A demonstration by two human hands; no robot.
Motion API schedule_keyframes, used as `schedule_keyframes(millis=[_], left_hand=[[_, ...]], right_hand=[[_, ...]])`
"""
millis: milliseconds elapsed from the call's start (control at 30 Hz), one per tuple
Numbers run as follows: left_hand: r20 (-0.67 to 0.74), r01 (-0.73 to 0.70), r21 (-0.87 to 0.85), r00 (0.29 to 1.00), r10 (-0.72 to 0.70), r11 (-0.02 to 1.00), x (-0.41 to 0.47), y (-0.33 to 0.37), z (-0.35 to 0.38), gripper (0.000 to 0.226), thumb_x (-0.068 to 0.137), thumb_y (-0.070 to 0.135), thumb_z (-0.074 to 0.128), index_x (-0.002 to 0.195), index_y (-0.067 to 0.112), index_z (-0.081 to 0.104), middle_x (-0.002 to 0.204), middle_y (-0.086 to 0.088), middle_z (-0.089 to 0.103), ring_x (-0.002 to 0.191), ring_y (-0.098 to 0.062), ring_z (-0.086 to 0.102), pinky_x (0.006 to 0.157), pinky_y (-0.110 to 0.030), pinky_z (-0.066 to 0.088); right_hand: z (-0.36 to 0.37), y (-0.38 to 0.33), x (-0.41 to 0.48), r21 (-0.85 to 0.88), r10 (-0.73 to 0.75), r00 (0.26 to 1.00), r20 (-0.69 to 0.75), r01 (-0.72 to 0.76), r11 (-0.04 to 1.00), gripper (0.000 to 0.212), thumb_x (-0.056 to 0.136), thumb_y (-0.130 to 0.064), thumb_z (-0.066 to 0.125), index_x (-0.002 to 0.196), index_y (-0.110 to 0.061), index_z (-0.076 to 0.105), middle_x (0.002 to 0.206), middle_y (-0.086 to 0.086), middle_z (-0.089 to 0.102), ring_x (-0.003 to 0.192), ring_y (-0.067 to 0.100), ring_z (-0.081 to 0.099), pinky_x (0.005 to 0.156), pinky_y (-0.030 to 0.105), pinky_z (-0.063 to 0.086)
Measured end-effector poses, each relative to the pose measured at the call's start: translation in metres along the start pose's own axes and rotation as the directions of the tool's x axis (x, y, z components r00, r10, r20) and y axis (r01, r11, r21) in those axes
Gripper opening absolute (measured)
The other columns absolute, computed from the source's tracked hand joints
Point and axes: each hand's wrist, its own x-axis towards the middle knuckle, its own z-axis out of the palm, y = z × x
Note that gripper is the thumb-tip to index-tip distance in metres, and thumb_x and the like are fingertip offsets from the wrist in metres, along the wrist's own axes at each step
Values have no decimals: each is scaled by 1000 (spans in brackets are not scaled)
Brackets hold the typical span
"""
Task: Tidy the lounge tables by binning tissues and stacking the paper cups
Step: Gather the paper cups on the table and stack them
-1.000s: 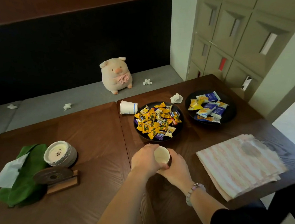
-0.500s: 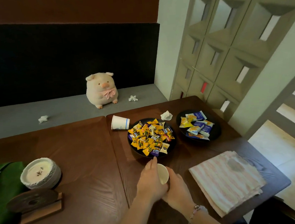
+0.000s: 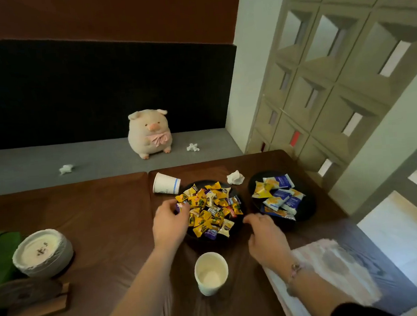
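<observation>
Both hands are empty as far as I can see. The left hand (image 3: 170, 221) has loose fingers and hovers over the near-left edge of the candy plate (image 3: 240, 230). The right hand (image 3: 264, 231) hangs half-curled between the two dishes. One paper cup (image 3: 211, 273) stands upright on the desk (image 3: 106, 217) between the forearms. A tipped cup (image 3: 167, 184) lies on its side just past the left hand. My guess is that's the next grab, to nest into the upright one. The crumpled tissue (image 3: 235, 177) behind the candy needs binning, plus two more on the bench (image 3: 27, 171).
</observation>
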Motion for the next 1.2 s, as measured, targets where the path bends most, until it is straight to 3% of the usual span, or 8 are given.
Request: schedule_keyframes(millis=[233, 367, 467, 700, 1000, 1200], left_hand=[[-93, 188, 123, 980, -177, 974, 93, 8, -12, 54, 89, 29, 57, 137, 8, 43, 139, -17, 45, 129, -33, 44, 105, -37, 36], [-101, 397, -69, 910, -402, 915, 137, 1, -5, 70, 78, 38, 68, 134, 2, 45, 136, -17, 50, 121, -35, 52, 101, -43, 45], [-92, 474, -157, 867, -490, 867, 160, -3, 11, 84, 71, 42, 76, 137, 2, 41, 138, -17, 47, 121, -35, 52, 100, -45, 47], [-157, 462, -45, 872, -463, 886, 186, 1, 45, 100, 76, 53, 70, 143, -2, 20, 146, -16, 27, 129, -32, 43, 100, -39, 41], [-210, 339, 110, 927, -311, 934, 205, -1, 61, 92, 70, 37, 81, 137, 3, 28, 141, -15, 27, 122, -37, 48, 93, -40, 45], [-137, 243, 166, 965, -222, 956, 217, 0, 74, 97, 70, 29, 82, 142, 3, 22, 143, -16, 33, 128, -35, 44, 99, -40, 43]], right_hand=[[-28, 1, 84, -235, -137, 990, -20, 129, 963, 47, 86, -10, 57, 132, -16, 46, 135, 4, 46, 125, 21, 42, 100, 31, 43], [-37, 8, 128, -283, -88, 995, -37, 74, 956, 52, 85, -12, 60, 135, -14, 44, 136, 8, 43, 126, 25, 41, 97, 35, 45], [-34, 11, 156, -286, -53, 997, -48, 37, 958, 50, 85, -10, 59, 132, -14, 44, 135, 9, 43, 124, 26, 42, 96, 37, 44], [-13, 17, 196, -353, -99, 995, -25, 84, 932, 52, 84, -13, 63, 132, -16, 44, 135, 9, 41, 125, 26, 41, 94, 37, 45], [16, 31, 252, -298, -61, 989, 135, 99, 949, 55, 88, -14, 61, 139, -19, 40, 141, 14, 32, 126, 32, 42, 98, 41, 45], [42, 35, 274, -252, 7, 980, 198, 44, 967, 47, 91, -24, 61, 134, -16, 46, 145, 16, 28, 126, 36, 43, 102, 40, 42]])
